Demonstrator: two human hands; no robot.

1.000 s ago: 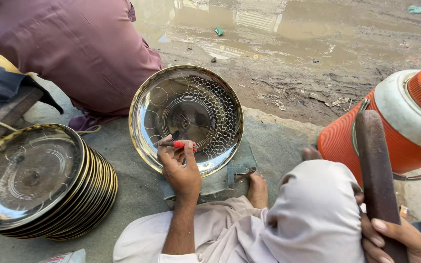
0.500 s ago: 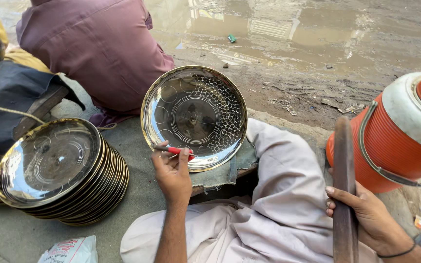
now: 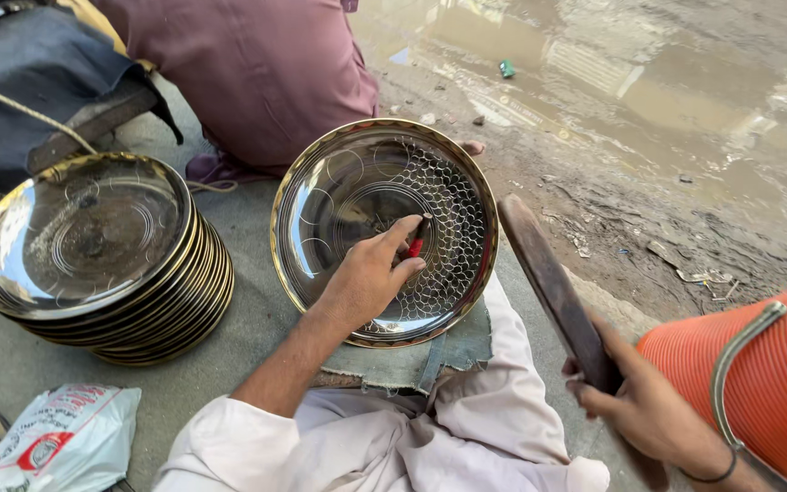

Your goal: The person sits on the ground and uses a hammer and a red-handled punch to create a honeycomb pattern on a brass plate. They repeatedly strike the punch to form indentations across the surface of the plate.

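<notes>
On a scrap of blue cloth [image 3: 412, 360] at the middle of the scene, one round metal tray [image 3: 321, 196] is lying, its right half covered in a punched scale pattern. The left hand [image 3: 366, 273] is resting on it, fingers pinching one small red-tipped punch [image 3: 417, 239] against the metal. The right hand [image 3: 639, 401] is gripping one long wooden mallet [image 3: 548, 287], closed around its near end. At the left, one stack of similar trays [image 3: 93, 255] is sitting, with one orange cooler [image 3: 758, 383] at the right.
</notes>
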